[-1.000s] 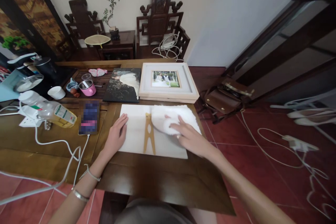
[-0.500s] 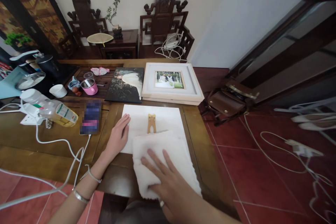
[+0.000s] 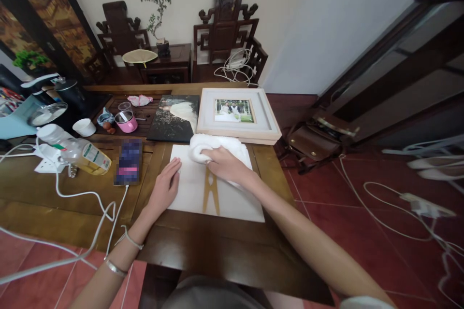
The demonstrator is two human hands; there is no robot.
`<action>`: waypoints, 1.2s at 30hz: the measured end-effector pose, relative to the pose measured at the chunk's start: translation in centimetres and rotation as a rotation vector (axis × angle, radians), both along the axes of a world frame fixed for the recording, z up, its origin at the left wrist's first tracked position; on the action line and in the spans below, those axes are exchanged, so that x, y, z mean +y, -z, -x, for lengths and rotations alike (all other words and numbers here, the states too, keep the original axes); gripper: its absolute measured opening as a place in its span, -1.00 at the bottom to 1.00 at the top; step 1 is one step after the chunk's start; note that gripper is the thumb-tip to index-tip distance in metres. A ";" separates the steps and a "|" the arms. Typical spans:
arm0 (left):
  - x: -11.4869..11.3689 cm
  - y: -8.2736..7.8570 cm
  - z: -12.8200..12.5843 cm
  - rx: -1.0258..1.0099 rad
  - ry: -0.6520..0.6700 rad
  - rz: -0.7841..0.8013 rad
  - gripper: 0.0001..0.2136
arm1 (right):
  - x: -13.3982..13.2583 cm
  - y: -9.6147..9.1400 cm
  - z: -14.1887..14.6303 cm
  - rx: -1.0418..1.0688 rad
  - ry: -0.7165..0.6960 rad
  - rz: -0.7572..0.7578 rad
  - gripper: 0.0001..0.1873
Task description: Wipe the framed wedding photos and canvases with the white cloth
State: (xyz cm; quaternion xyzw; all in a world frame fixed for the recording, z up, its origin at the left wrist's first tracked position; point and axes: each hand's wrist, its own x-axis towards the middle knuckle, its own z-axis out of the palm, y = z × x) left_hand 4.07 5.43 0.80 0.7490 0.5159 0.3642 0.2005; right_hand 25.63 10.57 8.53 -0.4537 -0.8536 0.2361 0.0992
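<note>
A white sheet or panel (image 3: 188, 198) with a tan, two-legged figure (image 3: 211, 193) on it lies near the table's front edge; the figure's top is covered. Along its left edge rests my left hand (image 3: 166, 184), fingers stretched out and holding nothing. My right hand (image 3: 228, 165) is closed on a bunched white towel (image 3: 221, 142) and presses it over the panel's far part. Just beyond the towel sit a pale wooden picture frame (image 3: 268, 111) holding a photo of two people and a dark picture (image 3: 163, 125) with a white dress.
Left of the panel, a phone (image 3: 128, 161) is plugged into a white cable. Farther left are a bottle of yellowish liquid (image 3: 87, 157), a pink cup (image 3: 126, 122), a white cup (image 3: 84, 127) and a power strip (image 3: 49, 159). A brown bag (image 3: 311, 140) stands right of the table.
My right hand has moved away from me with the towel, from the panel's near part to its far edge. It has gone from spread flat to gripping. My left hand stays put.
</note>
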 end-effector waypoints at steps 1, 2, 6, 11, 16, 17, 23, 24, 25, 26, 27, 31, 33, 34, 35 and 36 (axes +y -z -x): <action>0.0 0.0 0.0 0.002 -0.001 0.003 -0.64 | -0.3 -0.1 0.4 -0.032 -0.013 -0.008 -0.59; 0.0 0.0 0.0 0.005 -0.003 0.006 -0.64 | -1.1 0.0 0.7 -0.065 -0.030 -0.020 -0.57; -0.1 -0.1 -0.1 -0.006 -0.015 0.025 -0.64 | -7.0 0.6 1.5 -0.122 -0.141 -0.017 -0.53; -0.2 -0.3 -0.2 -0.030 -0.008 0.037 -0.64 | -14.0 0.9 1.2 -0.073 -0.320 0.113 -0.63; -0.1 -0.1 -0.3 -0.057 -0.012 0.036 -0.66 | -12.0 1.1 0.5 -0.029 -0.251 0.058 -0.58; -0.1 -0.1 -0.3 -0.062 -0.017 0.036 -0.66 | -10.7 1.2 0.5 -0.032 -0.204 0.024 -0.57; -0.2 -0.9 -0.1 -0.253 -0.090 0.118 -0.63 | -2.1 1.5 2.7 -0.130 -0.003 -0.129 -0.55; -0.2 -1.0 0.0 -0.338 -0.109 0.135 -0.61 | -1.4 1.6 3.5 -0.145 -0.001 -0.147 -0.55; -0.3 -1.1 0.1 -0.436 -0.124 0.148 -0.58 | -1.0 1.7 4.3 -0.157 -0.013 -0.169 -0.55; -0.2 -1.0 0.2 -0.538 -0.132 0.156 -0.56 | -1.0 1.8 5.0 -0.165 -0.042 -0.192 -0.55; -0.2 -0.9 0.2 -0.630 -0.137 0.157 -0.54 | -1.5 1.9 5.7 -0.167 -0.091 -0.210 -0.56; -0.1 -0.5 0.2 -0.765 -0.152 0.115 -0.49 | -6.6 1.4 6.0 -0.121 -0.342 -0.183 -0.61; -0.2 -0.5 0.0 -0.716 -0.132 0.111 -0.47 | -9.7 0.4 4.8 -0.083 -0.445 -0.108 -0.64; -0.3 -0.6 -0.1 -0.662 -0.120 0.109 -0.46 | -10.9 -0.2 4.0 -0.068 -0.476 -0.062 -0.64; -0.4 -0.7 -0.2 -0.587 -0.112 0.102 -0.47 | -11.8 -0.7 3.2 -0.058 -0.485 -0.017 -0.64; -0.5 -0.8 -0.3 -0.496 -0.105 0.088 -0.49 | -12.2 -1.2 2.5 -0.054 -0.473 0.023 -0.64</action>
